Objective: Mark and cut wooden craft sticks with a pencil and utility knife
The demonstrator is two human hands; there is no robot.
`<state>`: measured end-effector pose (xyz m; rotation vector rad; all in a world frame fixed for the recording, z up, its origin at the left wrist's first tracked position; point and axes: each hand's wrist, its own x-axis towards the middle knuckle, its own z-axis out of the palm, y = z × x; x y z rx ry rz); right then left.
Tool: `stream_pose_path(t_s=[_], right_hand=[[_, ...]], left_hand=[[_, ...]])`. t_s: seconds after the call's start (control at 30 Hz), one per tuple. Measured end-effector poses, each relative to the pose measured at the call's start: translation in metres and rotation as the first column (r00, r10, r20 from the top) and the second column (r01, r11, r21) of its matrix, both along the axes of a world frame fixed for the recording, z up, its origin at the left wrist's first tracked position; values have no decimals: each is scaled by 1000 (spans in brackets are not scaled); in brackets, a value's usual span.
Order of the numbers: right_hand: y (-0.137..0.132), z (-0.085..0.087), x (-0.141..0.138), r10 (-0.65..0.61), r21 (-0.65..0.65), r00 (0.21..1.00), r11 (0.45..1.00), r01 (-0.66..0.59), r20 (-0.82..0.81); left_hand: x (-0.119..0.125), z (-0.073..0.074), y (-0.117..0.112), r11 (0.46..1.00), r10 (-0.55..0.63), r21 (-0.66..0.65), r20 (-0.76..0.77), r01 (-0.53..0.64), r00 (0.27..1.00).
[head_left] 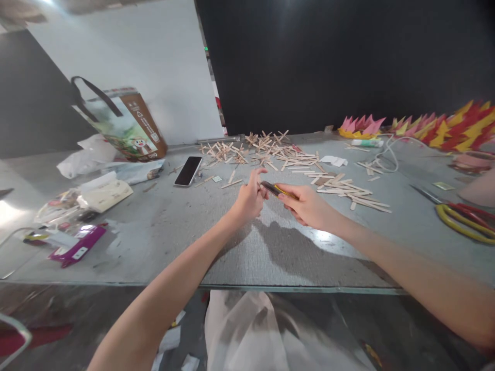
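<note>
My right hand is closed around a black and yellow utility knife, whose front end points left toward my other hand. Fingers bent in a pinch, my left hand meets the tip of the knife; whatever small thing it holds is hidden by the fingers. Both hands are above the grey table. Just beyond them lies a heap of thin wooden sticks, some joined into crosses. To the right of the knife, loose flat wooden sticks are spread out.
At left are a phone, a printed carrier bag, plastic packets and a purple packet. On the right lie yellow-handled scissors, a glue stick, a white cable and pointed paper decorations. Dark panels stand behind the table.
</note>
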<state>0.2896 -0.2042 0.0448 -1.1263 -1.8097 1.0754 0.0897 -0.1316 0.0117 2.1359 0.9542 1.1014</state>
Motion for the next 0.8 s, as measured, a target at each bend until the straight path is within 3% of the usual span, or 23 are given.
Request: stream_pose_path(t_s=[0.17, 0.43, 0.8], right_hand=[[2, -3, 1, 3, -154, 992, 988, -22, -124], [-3, 5, -9, -56, -298, 971, 955, -16, -230], [0, -2, -6, -69, -349, 948, 936, -46, -310]], left_hand=[[0, -2, 2, 1000, 6, -4, 14, -6, 1000], [1, -4, 3, 999, 28, 39, 31, -29, 999], [0, -1, 3, 999, -20, -40, 95, 24, 995]])
